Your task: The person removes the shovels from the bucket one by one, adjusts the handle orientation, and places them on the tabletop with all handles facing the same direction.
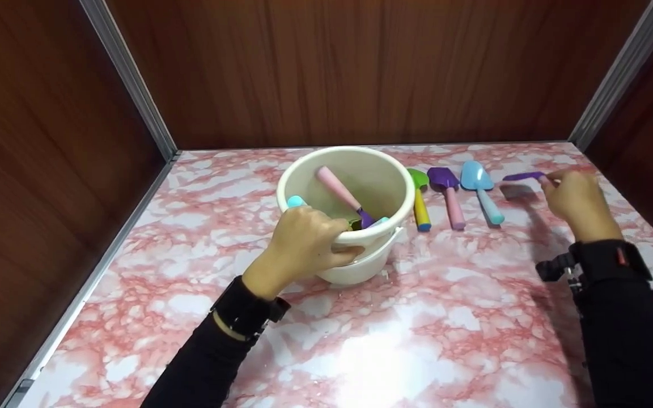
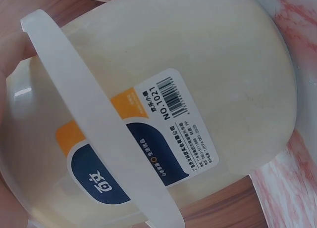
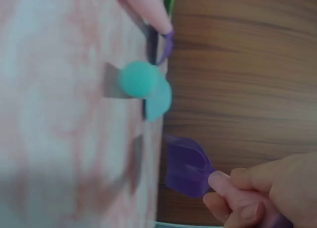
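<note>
My left hand (image 1: 309, 241) grips the near rim of a cream plastic bucket (image 1: 355, 273), thumb outside and fingers over the edge. Inside the bucket lie several toy tools: a pink-handled purple one (image 1: 339, 188), a turquoise handle end (image 1: 296, 200) and bits of green. My right hand (image 1: 579, 198) holds a purple toy shovel (image 3: 188, 166) by its pink handle, with the blade just above the table at the far right. To its left lie a light blue shovel (image 1: 477, 177), a purple shovel with pink handle (image 1: 452, 201) and a green shovel with yellow handle (image 1: 422, 207).
The pink-and-white marbled table (image 1: 190, 317) is enclosed by brown wood-grain panels (image 1: 360, 73) at the back and sides, with metal strips in the corners. A white bail handle (image 2: 89, 99) crosses the label (image 2: 163, 134) on the bucket's side.
</note>
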Demonstrator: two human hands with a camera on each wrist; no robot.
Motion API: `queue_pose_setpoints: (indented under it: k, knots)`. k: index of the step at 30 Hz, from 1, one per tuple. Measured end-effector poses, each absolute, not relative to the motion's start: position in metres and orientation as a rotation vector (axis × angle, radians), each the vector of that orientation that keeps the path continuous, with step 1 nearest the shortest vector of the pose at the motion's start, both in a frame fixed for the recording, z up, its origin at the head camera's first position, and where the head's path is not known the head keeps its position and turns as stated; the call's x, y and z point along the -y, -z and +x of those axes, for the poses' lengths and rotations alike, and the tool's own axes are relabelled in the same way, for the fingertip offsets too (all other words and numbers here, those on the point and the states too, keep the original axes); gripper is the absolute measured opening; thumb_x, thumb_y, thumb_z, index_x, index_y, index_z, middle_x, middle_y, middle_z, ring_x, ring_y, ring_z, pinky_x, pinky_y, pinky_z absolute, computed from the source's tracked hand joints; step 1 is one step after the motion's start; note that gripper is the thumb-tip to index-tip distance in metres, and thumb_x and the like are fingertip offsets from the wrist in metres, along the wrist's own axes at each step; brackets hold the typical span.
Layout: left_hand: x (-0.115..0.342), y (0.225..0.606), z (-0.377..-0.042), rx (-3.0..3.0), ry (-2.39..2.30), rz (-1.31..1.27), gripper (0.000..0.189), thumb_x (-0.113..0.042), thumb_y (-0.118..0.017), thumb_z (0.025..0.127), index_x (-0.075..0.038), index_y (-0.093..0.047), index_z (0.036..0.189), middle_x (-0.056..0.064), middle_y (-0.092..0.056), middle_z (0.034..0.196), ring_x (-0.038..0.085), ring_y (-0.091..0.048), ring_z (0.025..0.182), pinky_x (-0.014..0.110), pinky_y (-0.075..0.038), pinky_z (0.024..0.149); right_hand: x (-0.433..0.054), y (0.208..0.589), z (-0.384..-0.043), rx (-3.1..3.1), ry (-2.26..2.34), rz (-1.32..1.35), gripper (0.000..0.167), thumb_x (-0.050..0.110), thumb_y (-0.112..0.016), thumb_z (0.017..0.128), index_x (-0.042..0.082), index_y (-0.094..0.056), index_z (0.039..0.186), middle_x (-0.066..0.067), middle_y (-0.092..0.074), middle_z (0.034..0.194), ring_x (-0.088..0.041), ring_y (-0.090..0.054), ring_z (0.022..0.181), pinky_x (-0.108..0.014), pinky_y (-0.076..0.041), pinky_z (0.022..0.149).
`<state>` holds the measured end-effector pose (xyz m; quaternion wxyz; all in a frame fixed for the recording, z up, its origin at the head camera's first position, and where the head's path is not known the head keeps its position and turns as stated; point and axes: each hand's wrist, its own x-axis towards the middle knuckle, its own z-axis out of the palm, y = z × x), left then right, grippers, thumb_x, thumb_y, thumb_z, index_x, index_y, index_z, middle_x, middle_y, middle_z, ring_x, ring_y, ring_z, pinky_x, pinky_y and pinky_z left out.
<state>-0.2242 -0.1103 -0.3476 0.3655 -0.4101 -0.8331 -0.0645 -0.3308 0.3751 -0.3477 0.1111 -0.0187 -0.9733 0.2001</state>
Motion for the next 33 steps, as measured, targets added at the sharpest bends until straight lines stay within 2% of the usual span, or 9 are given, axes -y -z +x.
queue_pose_setpoints:
  k: [7,11,15,20,28,33]
  knots:
    - [0.110,0.349,-0.224,2.145,0.180,-1.056,0.046,-0.047,-0.087,0.085,-0.017,-0.058,0.065,-0.004,-0.049,0.052,0.013,-0.045,0.046,0.032,-0.039,0.045,-0.378,0.369,-0.332,2.921,-0.646,-0.061,0.057,0.034,-0.037,0.114,-0.013,-0.051,0.144,-0.043,-0.047,0.145,-0.066,-0.041,0.134,-0.072,-0.032,0.113]
    - [0.111,0.348,-0.223,2.154,0.187,-1.057,0.046,-0.047,-0.087,0.085,-0.017,-0.058,0.065,-0.004,-0.049,0.053,0.013,-0.044,0.047,0.033,-0.039,0.046,-0.375,0.379,-0.331,2.913,-0.684,-0.093,0.061,0.037,-0.037,0.113,-0.012,-0.051,0.147,-0.044,-0.048,0.144,-0.065,-0.043,0.134,-0.071,-0.033,0.113]
    - [0.111,0.349,-0.224,2.157,0.190,-1.054,0.046,-0.047,-0.087,0.085,-0.017,-0.058,0.066,-0.004,-0.048,0.053,0.014,-0.043,0.047,0.033,-0.039,0.046,-0.373,0.381,-0.327,2.918,-0.651,-0.175,0.063,0.042,-0.039,0.112,-0.011,-0.056,0.142,-0.045,-0.050,0.140,-0.065,-0.047,0.129,-0.071,-0.038,0.107]
    - [0.111,0.349,-0.223,2.156,0.189,-1.055,0.046,-0.048,-0.086,0.086,-0.018,-0.058,0.066,-0.004,-0.047,0.053,0.014,-0.043,0.047,0.033,-0.038,0.046,-0.376,0.379,-0.323,2.940,-0.623,-0.253,0.061,0.045,-0.049,0.108,-0.007,-0.061,0.137,-0.043,-0.054,0.136,-0.063,-0.052,0.122,-0.069,-0.043,0.098]
    - [0.111,0.348,-0.225,2.155,0.192,-1.065,0.047,-0.048,-0.086,0.086,-0.017,-0.057,0.066,-0.004,-0.048,0.053,0.013,-0.044,0.047,0.032,-0.038,0.047,-0.379,0.392,-0.328,2.987,-0.670,-0.203,0.055,0.023,-0.070,0.096,-0.013,-0.056,0.136,-0.043,-0.052,0.136,-0.062,-0.050,0.124,-0.069,-0.040,0.106]
    - [0.112,0.349,-0.224,2.159,0.183,-1.059,0.047,-0.048,-0.086,0.087,-0.018,-0.057,0.066,-0.005,-0.048,0.053,0.013,-0.043,0.047,0.032,-0.039,0.047,-0.381,0.398,-0.330,3.042,-0.667,-0.153,0.056,0.022,-0.073,0.096,-0.016,-0.055,0.132,-0.042,-0.056,0.132,-0.062,-0.054,0.120,-0.069,-0.042,0.103]
